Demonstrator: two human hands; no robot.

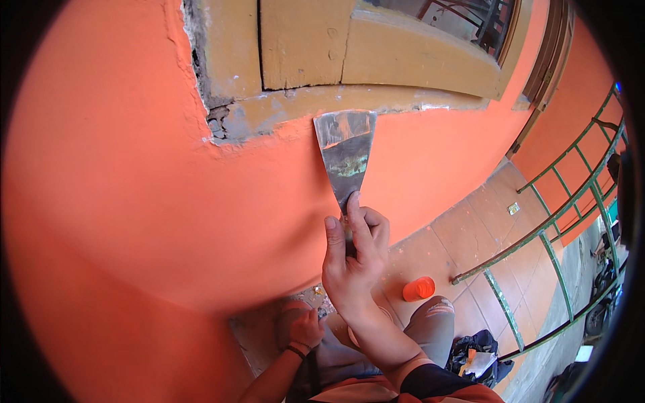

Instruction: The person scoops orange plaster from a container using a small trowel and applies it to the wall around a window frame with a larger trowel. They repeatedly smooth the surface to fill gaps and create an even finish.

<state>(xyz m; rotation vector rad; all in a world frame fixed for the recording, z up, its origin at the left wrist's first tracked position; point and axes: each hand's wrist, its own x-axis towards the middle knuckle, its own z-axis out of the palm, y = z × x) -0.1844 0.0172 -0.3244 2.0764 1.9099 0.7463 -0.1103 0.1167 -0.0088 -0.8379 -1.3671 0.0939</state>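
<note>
My right hand (pixel 353 258) grips a metal putty knife (pixel 345 151) smeared with orange and pale green, its broad edge raised against the wall just under the ochre window frame (pixel 302 47). At the frame's lower left corner is cracked, broken plaster (pixel 218 121) with grey patches, bordered by the orange-painted wall (pixel 114 161). Lower down, my left hand (pixel 308 330) is closed near my left knee, beside a small dark thing; what it holds, if anything, is hard to make out.
An orange container (pixel 418 289) stands on the tiled floor (pixel 463 218) by my right knee. Green metal railings (pixel 564 205) curve along the right. A black bag with papers (pixel 480 359) lies at the lower right, and a brown doorway (pixel 543 67) is farther along the wall.
</note>
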